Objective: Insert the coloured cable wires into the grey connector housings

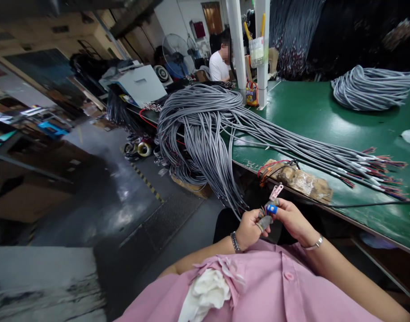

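Note:
In front of my pink shirt, my left hand (250,229) is closed around the end of a grey cable, with grey coverings on some fingertips. Thin coloured wires (263,212) fan out of that end between my hands. My right hand (293,220) pinches at these wires, and a blue band (272,208) wraps one of its digits. Fingers hide most of the cable end. Just beyond my right fingertips is a pink perforated clip-like piece (276,191). A thick bundle of grey cables (208,134) drapes over the table edge towards my left hand.
Cables with stripped, coloured ends (375,172) lie across the green table (302,107). A taped wooden block (298,180) with red and black leads sits at the edge. A coiled cable bundle (372,87) lies far right. Beyond the white post (236,49) sits another person (219,65).

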A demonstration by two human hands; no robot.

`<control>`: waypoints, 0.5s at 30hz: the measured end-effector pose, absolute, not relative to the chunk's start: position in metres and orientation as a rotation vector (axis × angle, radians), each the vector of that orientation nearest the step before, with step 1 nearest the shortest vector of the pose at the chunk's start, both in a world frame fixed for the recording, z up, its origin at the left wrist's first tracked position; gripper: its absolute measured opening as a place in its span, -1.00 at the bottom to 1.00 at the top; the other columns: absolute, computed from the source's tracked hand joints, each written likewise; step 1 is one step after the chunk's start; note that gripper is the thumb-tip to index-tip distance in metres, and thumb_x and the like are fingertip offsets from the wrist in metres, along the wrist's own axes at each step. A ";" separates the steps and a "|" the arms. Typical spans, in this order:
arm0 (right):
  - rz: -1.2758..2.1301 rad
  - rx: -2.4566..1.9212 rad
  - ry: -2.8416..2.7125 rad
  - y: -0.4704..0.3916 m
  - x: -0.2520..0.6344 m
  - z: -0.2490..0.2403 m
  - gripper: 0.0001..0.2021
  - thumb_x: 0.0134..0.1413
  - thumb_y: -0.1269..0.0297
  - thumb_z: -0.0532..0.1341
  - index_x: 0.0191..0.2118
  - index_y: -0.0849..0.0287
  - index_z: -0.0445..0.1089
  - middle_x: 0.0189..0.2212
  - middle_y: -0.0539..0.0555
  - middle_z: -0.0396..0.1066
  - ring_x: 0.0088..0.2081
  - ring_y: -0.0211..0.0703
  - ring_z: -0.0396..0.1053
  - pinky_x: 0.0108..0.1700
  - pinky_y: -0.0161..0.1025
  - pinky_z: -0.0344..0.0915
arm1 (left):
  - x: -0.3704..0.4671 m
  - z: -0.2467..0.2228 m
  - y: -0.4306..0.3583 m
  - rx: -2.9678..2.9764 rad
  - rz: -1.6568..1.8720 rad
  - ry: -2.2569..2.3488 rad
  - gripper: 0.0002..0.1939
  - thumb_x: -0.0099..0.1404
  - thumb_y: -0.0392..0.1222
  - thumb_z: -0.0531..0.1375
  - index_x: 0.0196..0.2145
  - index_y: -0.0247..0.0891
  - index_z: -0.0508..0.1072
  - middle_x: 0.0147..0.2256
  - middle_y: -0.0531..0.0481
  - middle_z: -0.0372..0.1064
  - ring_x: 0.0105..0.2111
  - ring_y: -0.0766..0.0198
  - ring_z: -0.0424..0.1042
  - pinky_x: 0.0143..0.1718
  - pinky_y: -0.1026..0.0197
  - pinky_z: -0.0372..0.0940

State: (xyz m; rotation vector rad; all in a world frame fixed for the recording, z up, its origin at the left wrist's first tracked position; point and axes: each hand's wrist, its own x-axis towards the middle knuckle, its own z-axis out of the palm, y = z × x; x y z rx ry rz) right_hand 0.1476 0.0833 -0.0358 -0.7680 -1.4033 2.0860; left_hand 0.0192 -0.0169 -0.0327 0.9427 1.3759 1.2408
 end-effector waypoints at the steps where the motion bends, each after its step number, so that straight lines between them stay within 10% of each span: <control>1: 2.102 -0.765 -1.385 0.084 0.148 -0.035 -0.79 -0.05 0.17 0.35 -0.42 0.20 0.40 -0.54 -0.02 0.33 -0.51 -0.30 0.21 -0.41 -0.29 0.16 | 0.019 -0.033 -0.017 0.941 1.243 1.375 -0.61 0.16 0.11 0.21 -0.46 -0.34 0.40 -0.59 0.01 0.37 -0.67 0.41 0.32 -0.64 0.37 0.23; 15: 2.008 -0.778 -1.441 0.081 0.148 -0.032 -0.78 -0.06 0.13 0.35 -0.41 0.19 0.43 -0.52 0.00 0.39 -0.49 -0.27 0.22 -0.40 -0.27 0.15 | 0.017 -0.027 -0.014 0.904 1.275 1.377 -0.60 0.16 0.11 0.22 -0.45 -0.35 0.41 -0.59 0.01 0.37 -0.68 0.41 0.33 -0.65 0.37 0.24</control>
